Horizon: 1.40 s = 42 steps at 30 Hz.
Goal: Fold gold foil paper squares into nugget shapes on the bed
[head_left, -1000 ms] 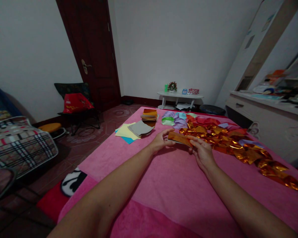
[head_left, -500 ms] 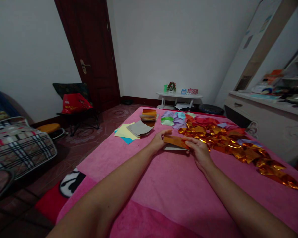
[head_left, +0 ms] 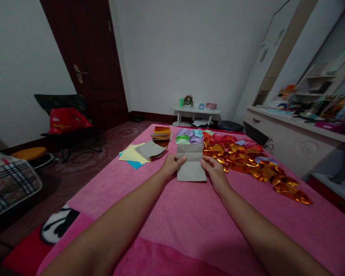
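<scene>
A creased sheet of paper [head_left: 191, 170], its pale grey side toward me, is held up over the pink cloth. My left hand [head_left: 171, 165] pinches its left edge, thumb on the face. On the opposite edge, my right hand [head_left: 215, 170] grips it the same way. Fold lines run across the sheet's upper half. Left of my hands lie a loose grey sheet [head_left: 151, 148], a yellow sheet [head_left: 132, 154] and a blue sheet [head_left: 136, 165]. Behind them sits a stack of orange-gold folded paper [head_left: 161, 132].
Crumpled gold foil paper pieces [head_left: 261, 168] spread across the right of the pink-covered table [head_left: 172, 214]. Purple, green and red paper pieces [head_left: 195, 134] lie at the back. A chair with a red bag [head_left: 69, 120] stands left; a white dresser [head_left: 276, 126] stands right.
The sheet showed its orange side, folded narrow; now it is opened out with the grey side facing me. Both hands still hold its edges. The view has turned slightly right.
</scene>
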Motion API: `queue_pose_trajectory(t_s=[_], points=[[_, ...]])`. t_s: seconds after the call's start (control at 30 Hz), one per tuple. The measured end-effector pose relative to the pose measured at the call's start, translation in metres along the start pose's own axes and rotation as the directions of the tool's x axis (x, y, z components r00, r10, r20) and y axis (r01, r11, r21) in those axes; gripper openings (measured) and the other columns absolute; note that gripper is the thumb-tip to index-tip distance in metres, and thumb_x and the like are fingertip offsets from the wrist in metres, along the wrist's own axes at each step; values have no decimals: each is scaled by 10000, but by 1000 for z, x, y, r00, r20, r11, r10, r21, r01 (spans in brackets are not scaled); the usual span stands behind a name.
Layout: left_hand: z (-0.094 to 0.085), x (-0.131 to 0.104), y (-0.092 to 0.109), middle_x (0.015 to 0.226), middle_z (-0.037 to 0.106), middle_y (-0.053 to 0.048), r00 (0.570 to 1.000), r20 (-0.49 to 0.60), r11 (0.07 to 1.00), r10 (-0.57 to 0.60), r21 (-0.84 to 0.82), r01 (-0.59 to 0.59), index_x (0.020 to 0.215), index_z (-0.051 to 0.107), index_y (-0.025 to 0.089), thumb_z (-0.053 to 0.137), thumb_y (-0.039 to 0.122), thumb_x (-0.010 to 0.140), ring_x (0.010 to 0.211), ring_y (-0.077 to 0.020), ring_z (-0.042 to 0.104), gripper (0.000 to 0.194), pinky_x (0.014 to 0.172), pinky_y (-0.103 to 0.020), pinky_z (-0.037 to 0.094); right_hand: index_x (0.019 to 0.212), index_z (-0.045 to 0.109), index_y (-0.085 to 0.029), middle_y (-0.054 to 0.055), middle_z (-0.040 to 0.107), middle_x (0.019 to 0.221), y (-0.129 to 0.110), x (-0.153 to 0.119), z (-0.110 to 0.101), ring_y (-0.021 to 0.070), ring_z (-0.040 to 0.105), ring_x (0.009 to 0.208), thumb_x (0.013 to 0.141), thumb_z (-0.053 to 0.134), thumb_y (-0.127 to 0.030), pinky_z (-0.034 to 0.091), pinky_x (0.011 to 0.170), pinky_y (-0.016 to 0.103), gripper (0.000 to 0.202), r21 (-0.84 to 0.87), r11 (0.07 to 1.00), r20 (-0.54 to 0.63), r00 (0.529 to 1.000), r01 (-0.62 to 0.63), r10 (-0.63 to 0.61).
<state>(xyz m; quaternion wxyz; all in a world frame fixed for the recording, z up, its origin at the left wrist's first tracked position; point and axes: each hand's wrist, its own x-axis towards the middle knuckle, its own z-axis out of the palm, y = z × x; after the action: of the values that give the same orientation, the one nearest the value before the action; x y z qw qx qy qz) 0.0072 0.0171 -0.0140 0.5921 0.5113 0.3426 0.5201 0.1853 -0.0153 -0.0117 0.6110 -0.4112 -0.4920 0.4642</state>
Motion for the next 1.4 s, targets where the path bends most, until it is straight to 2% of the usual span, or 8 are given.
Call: queue_pose_trajectory(t_s=[0.1, 0.23, 0.37, 0.57, 0.83, 1.0, 1.17, 1.4], points=[[1, -1, 1, 650, 674, -65, 1000, 26, 1000, -15, 14, 15, 752, 687, 68, 793, 469, 580, 511, -128, 571, 450, 505, -234, 415, 917, 671, -182, 24, 706, 757, 0, -1, 0, 155, 614, 598, 605, 767, -353, 476, 558, 258, 369, -22, 1000, -33, 999, -14, 14], [1, 0, 2, 695, 688, -72, 1000, 14, 1000, 10, -21, -10, 756, 685, 78, 803, 433, 573, 561, -137, 591, 416, 548, -242, 439, 926, 652, -165, -15, 655, 639, -1, 0, -1, 115, 543, 492, 617, 733, -323, 400, 458, 216, 357, -33, 999, -65, 998, 1, -3], [-1, 3, 1, 662, 663, -38, 998, -24, 996, 63, -60, -65, 889, 677, 94, 793, 399, 580, 583, -136, 593, 449, 578, -240, 447, 947, 632, -163, -55, 595, 584, 3, 2, -4, 88, 492, 451, 643, 709, -299, 368, 429, 196, 343, -50, 998, -92, 995, 27, -31], [-6, 5, 0, 467, 407, 110, 983, -87, 986, 163, 47, -160, 1200, 543, 131, 727, 311, 668, 398, -30, 350, 591, 440, -154, 250, 983, 608, -167, -51, 604, 614, 6, 3, -6, 90, 508, 466, 667, 695, -301, 375, 433, 194, 354, -62, 997, -92, 994, 46, -51], [-4, 1, 5, 631, 540, 67, 984, -60, 986, 165, 46, -163, 1324, 425, 181, 754, 242, 611, 492, -62, 498, 788, 475, -169, 364, 912, 644, -175, -23, 643, 628, 4, 3, -5, 107, 514, 466, 652, 699, -321, 377, 442, 212, 303, -86, 996, -110, 993, 32, -41], [-5, 5, 0, 735, 621, 14, 987, -59, 989, 147, 1, -148, 1276, 464, 148, 794, 217, 558, 609, -109, 605, 793, 594, -219, 464, 818, 676, -185, 16, 683, 680, 2, 1, -4, 153, 573, 540, 643, 697, -332, 418, 467, 240, 230, -105, 994, -95, 995, 25, -35], [-7, 8, -4, 844, 677, -66, 985, -19, 985, 173, 13, -173, 1082, 620, 105, 792, 218, 571, 717, -156, 638, 551, 680, -265, 496, 810, 687, -191, 4, 686, 678, 0, 0, -3, 144, 560, 517, 633, 701, -326, 413, 460, 241, 223, -86, 996, -103, 994, 24, -32], [-6, 8, -5, 791, 693, -69, 988, -33, 989, 149, 14, -149, 905, 685, 92, 794, 234, 563, 676, -160, 629, 386, 638, -261, 495, 795, 690, -186, 11, 683, 673, 0, 1, -4, 148, 560, 529, 624, 707, -327, 413, 463, 240, 222, -87, 996, -93, 995, 23, -31]])
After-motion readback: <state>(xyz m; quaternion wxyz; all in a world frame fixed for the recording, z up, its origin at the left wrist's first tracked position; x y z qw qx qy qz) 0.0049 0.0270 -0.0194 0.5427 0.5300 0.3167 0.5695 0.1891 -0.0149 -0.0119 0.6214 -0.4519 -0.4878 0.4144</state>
